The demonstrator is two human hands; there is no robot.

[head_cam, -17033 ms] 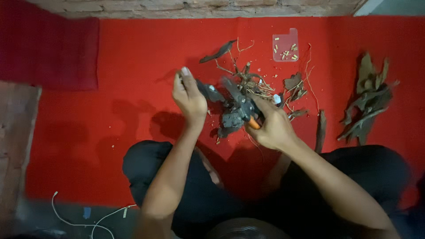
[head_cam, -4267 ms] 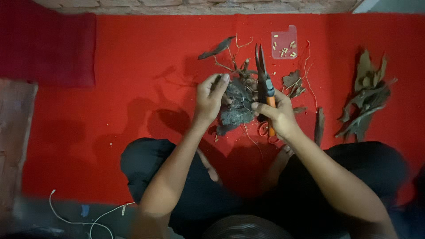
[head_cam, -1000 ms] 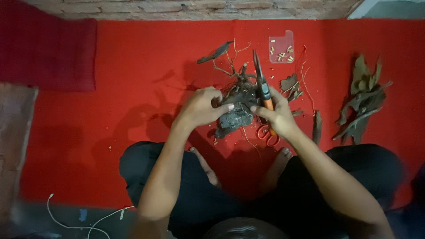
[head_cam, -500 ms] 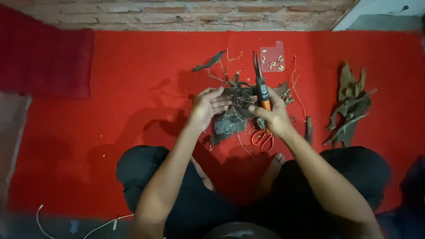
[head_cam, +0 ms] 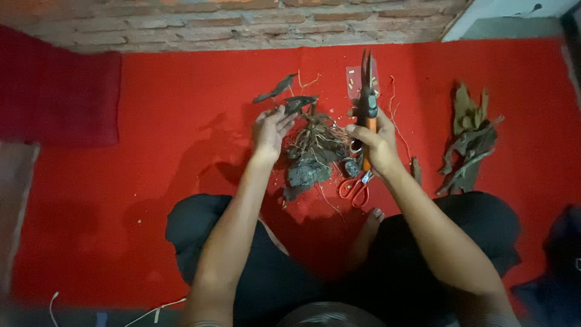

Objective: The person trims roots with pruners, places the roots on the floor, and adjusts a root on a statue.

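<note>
— What do the hands hold?
— The right hand [head_cam: 378, 142] grips an orange-handled tool [head_cam: 367, 103], tip up. The left hand [head_cam: 270, 130] is open, fingers touching the root clump [head_cam: 315, 148] (mid-frame, on the red mat [head_cam: 169, 121]).
— Nearby?
— Red scissors [head_cam: 356, 188] just below; bark pieces [head_cam: 469, 145] at right.

Red carpet [head_cam: 181, 109]; orange-handled pliers [head_cam: 367, 115]; red scissors [head_cam: 356, 188]; grey-brown root clump [head_cam: 311, 151]; brick wall [head_cam: 242, 21].

Both forearms stretched forward, left hand [head_cam: 270, 130] open with fingers spread, right hand [head_cam: 376, 140] curled in a grip
</note>
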